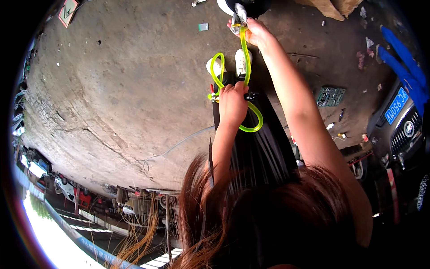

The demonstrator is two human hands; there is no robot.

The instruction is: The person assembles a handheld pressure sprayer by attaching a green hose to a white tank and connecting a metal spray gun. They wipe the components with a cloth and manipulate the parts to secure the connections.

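Observation:
A clear yellow-green hose [244, 54] runs in loops in front of my legs. My left hand [234, 104] is closed around its gathered loops. A small valve with a red handle [212, 89] sticks out beside the fingers. Farther out, my right hand [256, 33] is closed around a silvery piece [240, 13] at the hose's upper end. I cannot make out exactly what this piece is. Right beyond it, at the top edge, is a round black-and-white object [255, 6], partly cut off.
My white shoes [242, 62] stand on the stained concrete floor [134, 80]. A green circuit board [331, 96] lies to the right, near a dark car [405, 123] and a person's blue trouser legs [403, 56]. Cardboard [333, 6] lies at the top right. A thin cable [179, 144] crosses the floor.

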